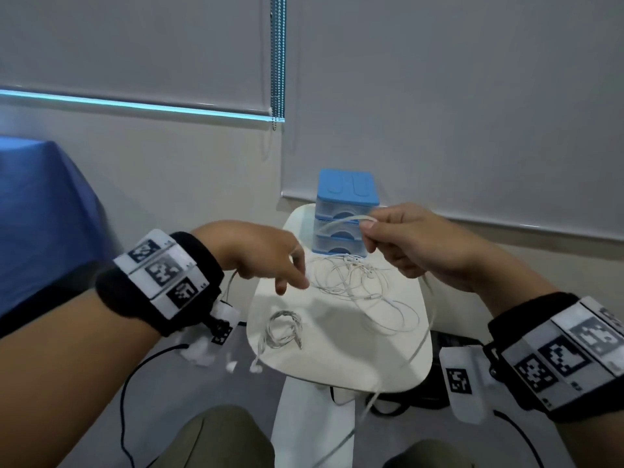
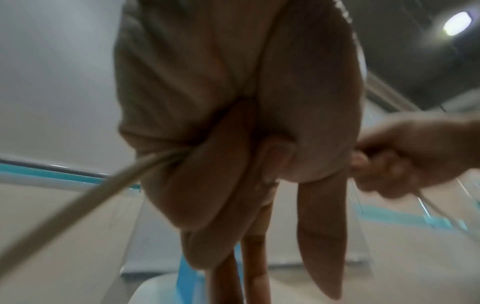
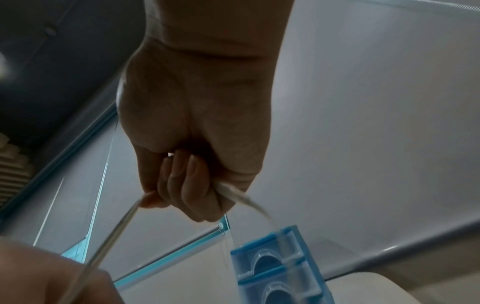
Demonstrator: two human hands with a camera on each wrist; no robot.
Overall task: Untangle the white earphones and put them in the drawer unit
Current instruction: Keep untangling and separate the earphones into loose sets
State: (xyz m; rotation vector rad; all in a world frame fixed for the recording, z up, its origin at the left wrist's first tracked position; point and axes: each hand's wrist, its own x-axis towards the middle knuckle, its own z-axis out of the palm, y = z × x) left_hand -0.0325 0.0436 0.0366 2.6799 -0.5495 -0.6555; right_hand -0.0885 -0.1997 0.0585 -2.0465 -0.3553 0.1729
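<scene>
Pinching a white cable between thumb and curled fingers, right hand raised above the far part of the small white table, just in front of the drawer unit. Cable run from that pinch: leftward toward the left hand, and down past the table's right edge, below the tabletop. Left hand above the table's left side, last fingers curled round a cable strand that leaves the palm toward the wrist; index and middle fingers extended downward, holding nothing.

White earphones spread as loose overlapping loops on the far half of the tabletop, long axis roughly left to right, nearest loops reaching the drawer unit's base. Second earphone set, coiled, near the front-left edge, earbuds hanging over that edge.

Drawer unit upright at the table's far edge, blue top, three clear drawers, all closed, fronts facing the person. Bare tabletop between coil and loose loops. Wall directly behind the unit.
</scene>
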